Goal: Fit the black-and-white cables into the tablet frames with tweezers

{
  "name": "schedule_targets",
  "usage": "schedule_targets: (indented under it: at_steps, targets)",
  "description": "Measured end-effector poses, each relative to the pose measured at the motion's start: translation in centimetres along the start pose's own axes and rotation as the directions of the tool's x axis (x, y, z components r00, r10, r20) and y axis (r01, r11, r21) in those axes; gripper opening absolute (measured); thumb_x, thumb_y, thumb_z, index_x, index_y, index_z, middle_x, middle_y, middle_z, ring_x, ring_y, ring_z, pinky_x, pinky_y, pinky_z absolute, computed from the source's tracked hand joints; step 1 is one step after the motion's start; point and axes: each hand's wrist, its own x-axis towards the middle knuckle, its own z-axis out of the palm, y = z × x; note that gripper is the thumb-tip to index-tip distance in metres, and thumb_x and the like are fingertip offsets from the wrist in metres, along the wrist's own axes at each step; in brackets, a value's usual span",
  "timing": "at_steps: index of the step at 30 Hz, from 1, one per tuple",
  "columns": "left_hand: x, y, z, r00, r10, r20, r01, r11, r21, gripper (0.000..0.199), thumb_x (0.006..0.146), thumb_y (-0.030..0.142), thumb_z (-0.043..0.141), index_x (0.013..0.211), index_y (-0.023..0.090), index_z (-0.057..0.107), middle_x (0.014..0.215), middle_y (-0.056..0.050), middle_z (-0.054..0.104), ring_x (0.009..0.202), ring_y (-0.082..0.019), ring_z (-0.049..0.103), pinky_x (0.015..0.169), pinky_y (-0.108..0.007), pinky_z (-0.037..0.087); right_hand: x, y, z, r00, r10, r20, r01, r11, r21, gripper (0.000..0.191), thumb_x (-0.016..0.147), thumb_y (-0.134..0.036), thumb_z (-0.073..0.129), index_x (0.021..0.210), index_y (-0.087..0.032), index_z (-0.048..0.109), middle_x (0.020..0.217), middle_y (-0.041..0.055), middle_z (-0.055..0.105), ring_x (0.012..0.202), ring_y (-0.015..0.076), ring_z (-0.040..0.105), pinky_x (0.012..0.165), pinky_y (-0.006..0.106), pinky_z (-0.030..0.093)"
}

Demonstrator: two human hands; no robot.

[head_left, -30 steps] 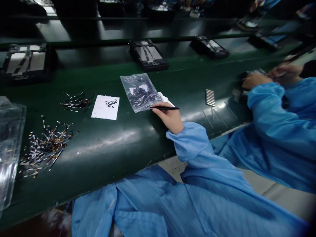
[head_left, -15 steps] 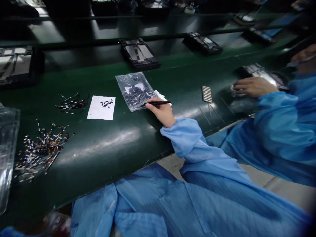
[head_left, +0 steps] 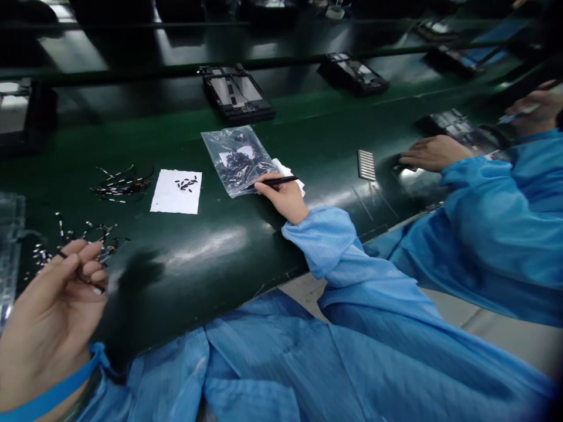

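My left hand (head_left: 61,305) is at the lower left, palm up with fingers curled. A thin dark flex cable (head_left: 97,289) with a pale end shows in it, partly hidden by the fingers. Behind it lies a loose pile of similar flex cables (head_left: 108,240). My right hand (head_left: 284,196) is closed around a slim black tweezers-like tool (head_left: 281,180). It rests by the lower edge of a clear plastic bag (head_left: 233,158) of small dark parts. A white paper (head_left: 173,199) between my hands carries several small black pieces (head_left: 187,184).
A smaller bunch of flex cables (head_left: 123,186) lies left of the paper. Clear plastic trays (head_left: 9,252) stand at the left edge. Black device units (head_left: 235,94) line the back. At right, a co-worker's hand (head_left: 435,153) works near a block of metallic pieces (head_left: 366,165).
My left hand has come into view at the lower left with a flex cable, covering part of the pile. My right hand keeps its hold. The co-worker's hand has shifted left.
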Motion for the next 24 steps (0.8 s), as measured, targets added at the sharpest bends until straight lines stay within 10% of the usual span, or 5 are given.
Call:
schedule_targets:
  at_steps: [5,12,24]
  targets:
    - [-2.3,1.0,4.4,0.99,-0.138,0.002,0.133,0.95,-0.281,0.015,0.066,0.01,0.073,0.074,0.022,0.071,0.065,0.004,0.061,0.05,-0.004,0.038,0.042,-0.014,0.044,-1.5,-2.5,0.0,0.994,0.109,-0.009,-0.105,0.975,0.198,0.035,0.068,-0.051,0.078,0.077,-0.019,0.067,0.067,-0.0018,0.068,0.061,0.0118,0.065,0.064,0.026,0.055]
    - [-4.7,-0.3,9.0,0.914,-0.124,0.386,0.195,0.969,-0.149,0.017,0.074,0.02,0.074,0.09,0.019,0.074,0.085,-0.004,0.071,0.046,-0.001,0.037,0.043,-0.016,0.034,-4.9,-8.7,4.1,0.909,0.115,0.4,-0.333,0.779,0.532,0.029,0.071,-0.045,0.08,0.076,-0.019,0.066,0.07,-0.001,0.073,0.053,0.0097,0.065,0.053,0.021,0.055]
    - [-6.2,-1.0,8.1,0.909,-0.072,0.411,0.108,0.992,-0.064,0.019,0.084,0.033,0.069,0.097,0.019,0.072,0.06,0.003,0.056,0.055,-0.008,0.051,0.053,-0.018,0.043,-5.4,-10.6,7.9,0.737,0.312,0.599,-0.662,0.511,0.549,0.031,0.063,-0.042,0.084,0.071,-0.018,0.066,0.063,-0.0029,0.071,0.048,0.0049,0.059,0.049,0.013,0.05]
